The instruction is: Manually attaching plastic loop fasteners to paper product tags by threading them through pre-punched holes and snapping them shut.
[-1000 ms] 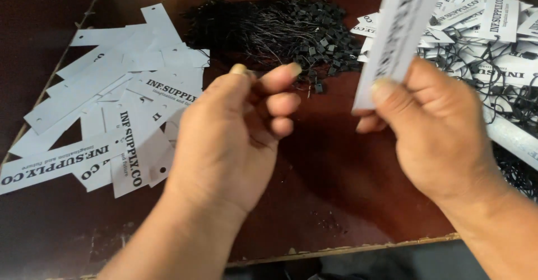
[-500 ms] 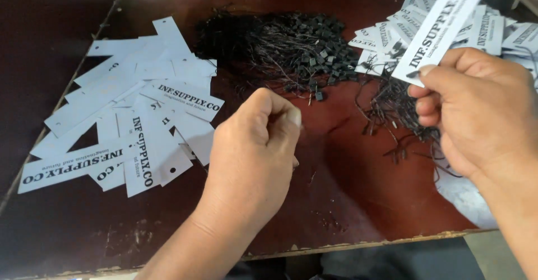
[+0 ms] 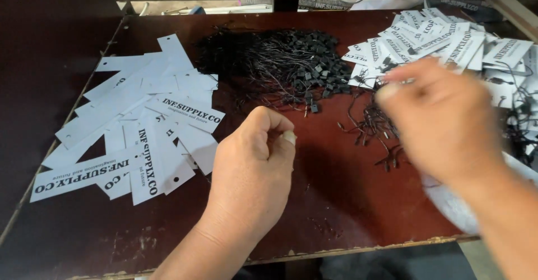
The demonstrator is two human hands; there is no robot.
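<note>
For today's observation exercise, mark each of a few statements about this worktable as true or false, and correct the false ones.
1. The white paper tags lie only at the left of the table. False: a second pile of tags lies at the far right.
2. A heap of black string fasteners lies between the two piles. True.
3. The left hand lies flat and open on the table. False: its fingers are curled, thumb against forefinger.
4. The right hand is blurred. True.
5. The tabletop is white. False: it is dark reddish brown.
</note>
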